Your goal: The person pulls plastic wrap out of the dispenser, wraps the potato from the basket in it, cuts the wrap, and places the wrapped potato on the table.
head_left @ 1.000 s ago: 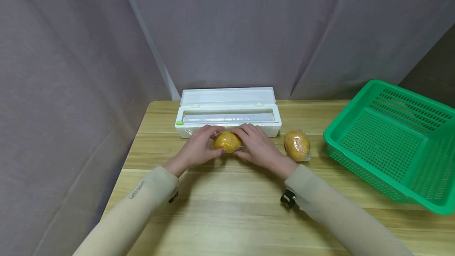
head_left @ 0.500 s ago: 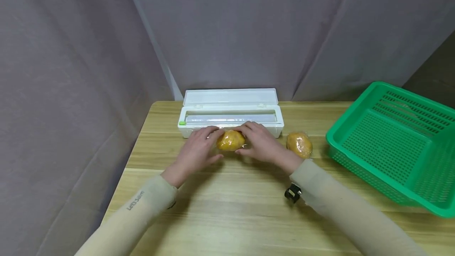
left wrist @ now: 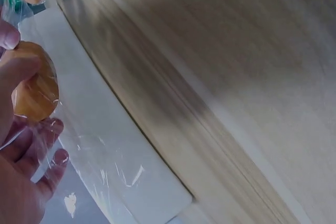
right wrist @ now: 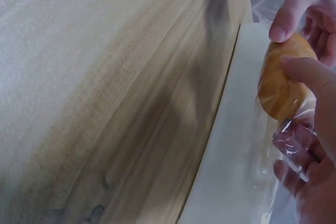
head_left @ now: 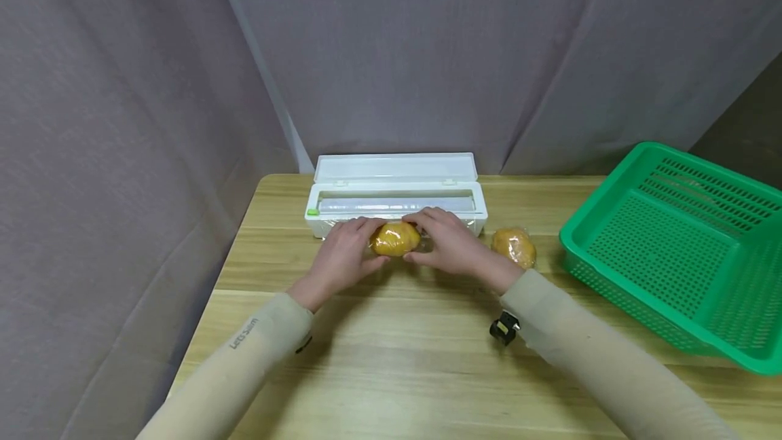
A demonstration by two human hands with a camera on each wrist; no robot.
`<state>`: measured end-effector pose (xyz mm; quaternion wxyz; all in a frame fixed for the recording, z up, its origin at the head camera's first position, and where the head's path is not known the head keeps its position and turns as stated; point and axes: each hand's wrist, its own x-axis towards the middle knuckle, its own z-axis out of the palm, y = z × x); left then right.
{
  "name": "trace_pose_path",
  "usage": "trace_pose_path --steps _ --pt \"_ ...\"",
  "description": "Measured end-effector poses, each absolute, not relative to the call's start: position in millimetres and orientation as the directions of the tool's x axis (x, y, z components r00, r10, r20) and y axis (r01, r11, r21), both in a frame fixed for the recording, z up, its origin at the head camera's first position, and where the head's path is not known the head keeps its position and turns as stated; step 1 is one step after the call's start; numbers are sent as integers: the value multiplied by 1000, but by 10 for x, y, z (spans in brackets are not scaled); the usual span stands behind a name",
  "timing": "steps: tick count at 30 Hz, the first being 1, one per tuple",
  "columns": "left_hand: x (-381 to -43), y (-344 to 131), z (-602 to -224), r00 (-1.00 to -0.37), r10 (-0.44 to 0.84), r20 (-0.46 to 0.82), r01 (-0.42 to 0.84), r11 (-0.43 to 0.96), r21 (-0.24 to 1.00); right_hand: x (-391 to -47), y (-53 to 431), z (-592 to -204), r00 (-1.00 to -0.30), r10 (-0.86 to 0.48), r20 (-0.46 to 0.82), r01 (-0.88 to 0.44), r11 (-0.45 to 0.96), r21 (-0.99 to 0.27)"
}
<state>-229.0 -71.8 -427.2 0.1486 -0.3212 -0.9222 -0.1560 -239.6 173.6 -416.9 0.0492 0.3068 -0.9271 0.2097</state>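
Both hands hold a yellow-orange oval fruit, mango-like in shape, [head_left: 395, 239] just in front of the white film box. Clear cling film [right wrist: 289, 137] covers it and hangs loose over the right fingertips in the right wrist view. My left hand [head_left: 342, 253] grips the left end, my right hand [head_left: 449, 243] the right end. The left thumb [left wrist: 23, 69] presses on its surface in the left wrist view. Behind, the cling film dispenser [head_left: 318, 225] has its lid [head_left: 396, 167] raised and a film roll [head_left: 397, 205] inside. Film lies over its front.
A second film-wrapped fruit [head_left: 514, 244] rests on the wooden table [head_left: 391, 358] beside the right forearm. A green perforated basket [head_left: 647, 311] stands at the right. Grey curtains [head_left: 397, 53] hang behind and to the left of the table.
The fruit has been turned between the hands. The left thumb moved away from it, then came back in, and the film now looks smoother on top. The box and second fruit stay in place.
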Motion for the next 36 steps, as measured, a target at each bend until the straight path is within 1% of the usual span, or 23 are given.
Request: trace_pose_path --steps 4,9,12,15,20,25,28,32,36 --pt "-2321 -747 -4246 -755 546 363 647 713 271 -2358 1733 -4148 -802 -545 244 -596 753 -278" --pt "-2360 -772 -4194 -765 547 340 643 685 343 -2297 1746 -4147 -763 -573 298 -632 757 -165" --pt "-2388 -784 -4161 -769 553 319 638 679 363 -2294 1734 -4181 -736 -600 314 -657 744 -117" --pt "-2408 -779 -4131 -774 556 302 633 679 372 -2319 1719 -4217 -716 -609 341 -672 733 -102" --pt "-2408 -757 -4105 -780 557 285 625 707 329 -2388 1718 -4255 -708 -595 380 -676 727 -119" --pt "-2370 -726 -4117 -794 554 250 605 762 233 -2439 1728 -4244 -723 -574 384 -664 732 -154" --pt "-2354 -696 -4121 -786 554 275 608 773 180 -2446 1734 -4202 -734 -567 375 -658 731 -182" --pt "-2372 -660 -4099 -756 552 351 619 777 112 -2458 1738 -4129 -742 -568 355 -655 727 -206" --pt "-2425 -652 -4015 -740 556 379 627 774 87 -2471 1736 -4010 -740 -581 339 -664 711 -231"
